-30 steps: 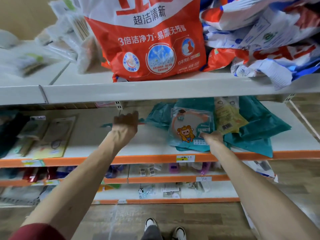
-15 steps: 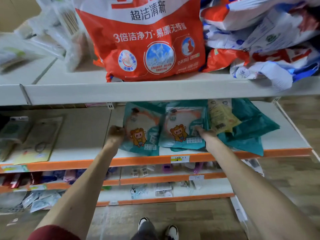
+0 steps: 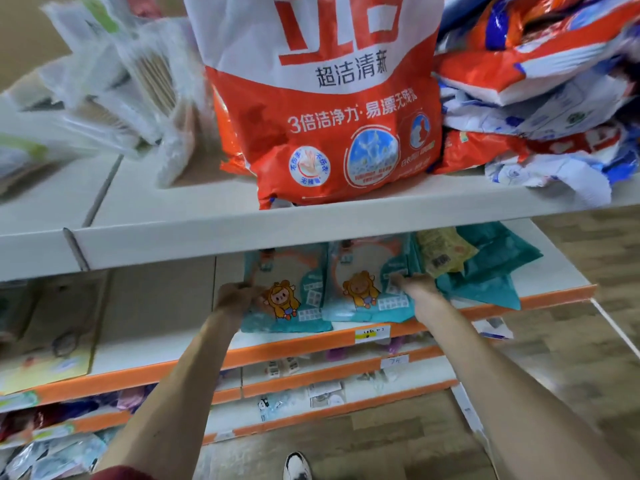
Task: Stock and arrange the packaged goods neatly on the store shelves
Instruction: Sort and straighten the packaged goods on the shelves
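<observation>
Packets in teal, each with a cartoon bear, lie flat side by side on the middle shelf (image 3: 156,306), their lower edges near its orange front lip (image 3: 311,344). The left hand (image 3: 235,297) has its fingers curled on the outer edge of the left packet (image 3: 291,299). The right hand (image 3: 419,285) rests on the outer edge of the right packet (image 3: 367,296), and I cannot tell whether its fingers clamp. Bare shelf opens leftward to a flat card pack (image 3: 52,334). A yellow packet (image 3: 443,254) and loose teal bags (image 3: 491,271) crowd the right.
</observation>
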